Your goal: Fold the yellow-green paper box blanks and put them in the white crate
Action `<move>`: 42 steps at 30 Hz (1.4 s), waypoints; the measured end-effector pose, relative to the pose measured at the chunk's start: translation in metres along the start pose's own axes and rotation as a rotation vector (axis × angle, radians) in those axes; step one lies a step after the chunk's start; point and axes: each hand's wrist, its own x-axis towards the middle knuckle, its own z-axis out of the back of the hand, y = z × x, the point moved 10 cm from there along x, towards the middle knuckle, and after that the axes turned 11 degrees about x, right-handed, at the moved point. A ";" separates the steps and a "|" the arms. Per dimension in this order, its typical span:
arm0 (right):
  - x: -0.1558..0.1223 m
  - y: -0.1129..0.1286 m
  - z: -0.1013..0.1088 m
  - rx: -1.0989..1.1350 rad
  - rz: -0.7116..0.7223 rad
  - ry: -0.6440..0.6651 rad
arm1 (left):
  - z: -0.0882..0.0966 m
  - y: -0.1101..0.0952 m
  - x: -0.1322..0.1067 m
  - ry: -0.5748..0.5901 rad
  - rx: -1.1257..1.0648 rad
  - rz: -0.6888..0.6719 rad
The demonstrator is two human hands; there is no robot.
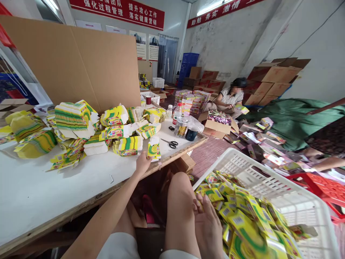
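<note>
My left hand [143, 164] is at the table's front edge, fingers closed at the left side of a small yellow and green folding carton [153, 148]. Behind it, bundles of flat yellow cartons [127, 145] lie on the white table. My right hand [207, 223] is palm up beside my knee, its fingers loosely extended and holding nothing. Next to that hand, a white plastic basket [314, 205] holds a heap of yellow cartons [242, 216]. Black scissors [171, 143] rest on the table to the right of the left hand.
A glass jar [181, 126], a dark mug [191, 133] and a red-capped bottle [177, 113] stand near the table corner. A large cardboard sheet [78, 64] rises behind the bundles. Another person [229, 97] sits among piled boxes. A red plastic stool [320, 190] is beyond the basket.
</note>
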 end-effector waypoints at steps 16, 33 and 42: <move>-0.033 -0.042 -0.058 -0.243 -0.095 0.232 | 0.049 0.012 -0.042 -0.179 -0.163 -0.040; -0.062 -0.045 -0.093 -0.148 -0.238 0.416 | -0.009 -0.067 -0.180 0.785 -0.920 -0.235; -0.064 -0.039 -0.090 -0.143 -0.250 0.426 | -0.014 -0.065 -0.182 0.709 -1.035 -0.168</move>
